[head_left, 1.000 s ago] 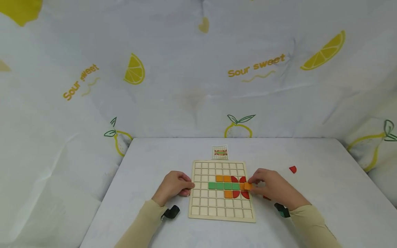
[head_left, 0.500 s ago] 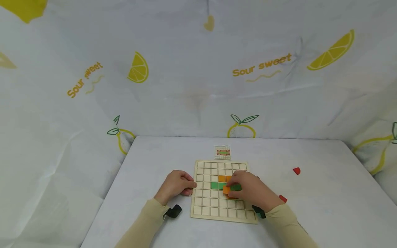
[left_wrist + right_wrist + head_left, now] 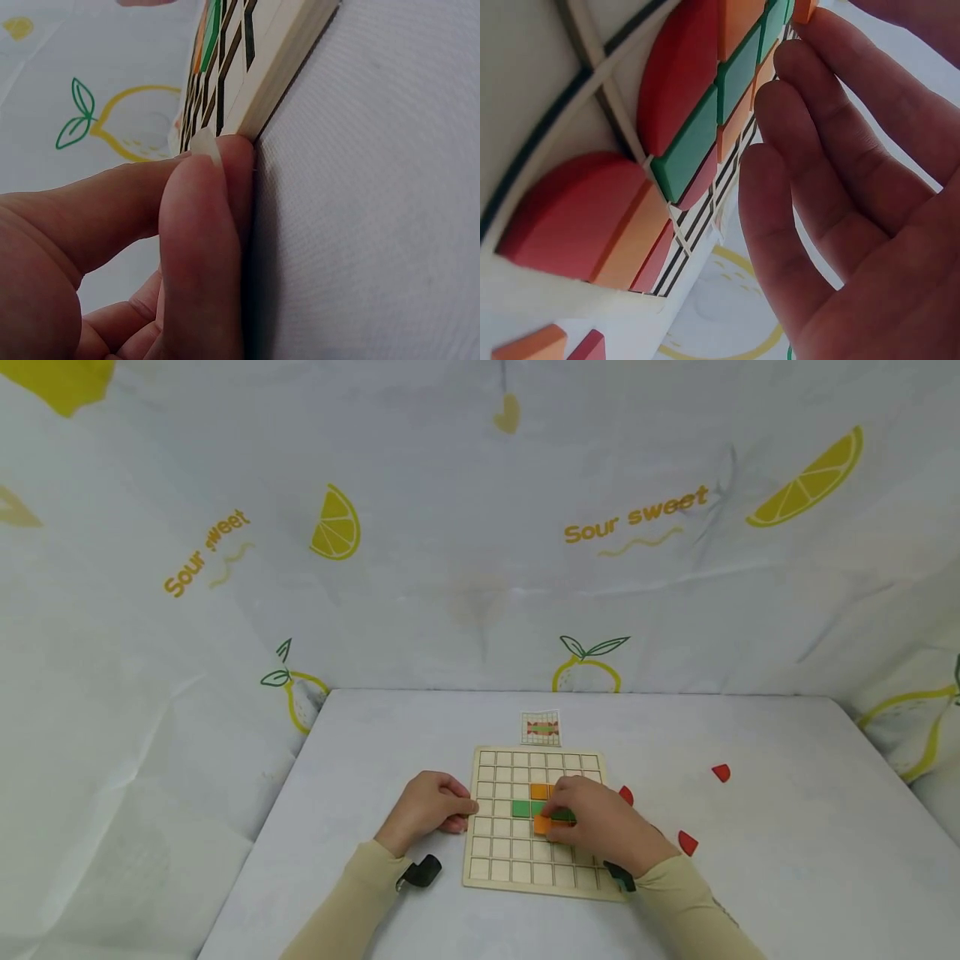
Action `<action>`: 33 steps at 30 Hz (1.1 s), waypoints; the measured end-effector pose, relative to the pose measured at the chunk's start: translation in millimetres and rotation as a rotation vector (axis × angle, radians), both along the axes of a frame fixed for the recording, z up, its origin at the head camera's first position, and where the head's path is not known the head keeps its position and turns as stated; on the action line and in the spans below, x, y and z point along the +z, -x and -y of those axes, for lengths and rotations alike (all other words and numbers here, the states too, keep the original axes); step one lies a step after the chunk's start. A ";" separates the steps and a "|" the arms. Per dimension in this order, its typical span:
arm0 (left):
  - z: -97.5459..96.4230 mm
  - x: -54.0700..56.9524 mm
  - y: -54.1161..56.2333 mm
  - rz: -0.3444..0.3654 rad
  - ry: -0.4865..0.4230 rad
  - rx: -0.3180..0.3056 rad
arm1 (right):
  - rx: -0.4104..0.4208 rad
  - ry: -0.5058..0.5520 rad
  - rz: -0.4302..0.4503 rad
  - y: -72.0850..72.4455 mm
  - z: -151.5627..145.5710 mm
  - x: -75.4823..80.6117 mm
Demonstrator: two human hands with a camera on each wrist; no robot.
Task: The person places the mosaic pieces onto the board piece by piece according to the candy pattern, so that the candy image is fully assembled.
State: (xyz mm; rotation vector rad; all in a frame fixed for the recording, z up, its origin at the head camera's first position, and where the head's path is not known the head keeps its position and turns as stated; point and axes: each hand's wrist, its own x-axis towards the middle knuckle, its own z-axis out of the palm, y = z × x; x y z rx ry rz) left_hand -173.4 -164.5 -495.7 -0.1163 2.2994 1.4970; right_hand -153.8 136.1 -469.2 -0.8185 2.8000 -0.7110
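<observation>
A light wooden grid board (image 3: 500, 870) lies on the table. At its left rim my left hand (image 3: 424, 806) holds the edge with thumb and index fingertip. Over the middle of the board, my right hand (image 3: 603, 825) pinches an orange square tile (image 3: 542, 826) just below the row of green tiles (image 3: 521, 809). The other right fingers hang free in the right wrist view, beside red quarter-round tiles (image 3: 570, 214) and a green tile (image 3: 686, 154) set in the cells. In the head view the right hand hides much of this pattern.
Behind the board lies a small pattern card (image 3: 541, 728). To the right, loose red quarter-round tiles rest on the table, one farther back (image 3: 722, 772) and one nearer (image 3: 687, 842). A lemon-print cloth (image 3: 450, 527) hangs behind.
My right hand has carried the orange tile leftward from the board's right edge to its middle and lowered it. My left hand stays at the left rim. The head view has shifted slightly.
</observation>
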 end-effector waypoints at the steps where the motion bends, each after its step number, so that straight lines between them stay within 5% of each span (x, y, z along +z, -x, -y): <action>1: 0.0 -0.1 0.1 0.001 -0.001 0.001 | 0.004 -0.004 -0.007 0.1 0.5 -0.4; 33: -1.1 1.7 -0.5 0.002 0.017 0.007 | -0.019 -0.058 -0.033 -5.1 9.5 -3.0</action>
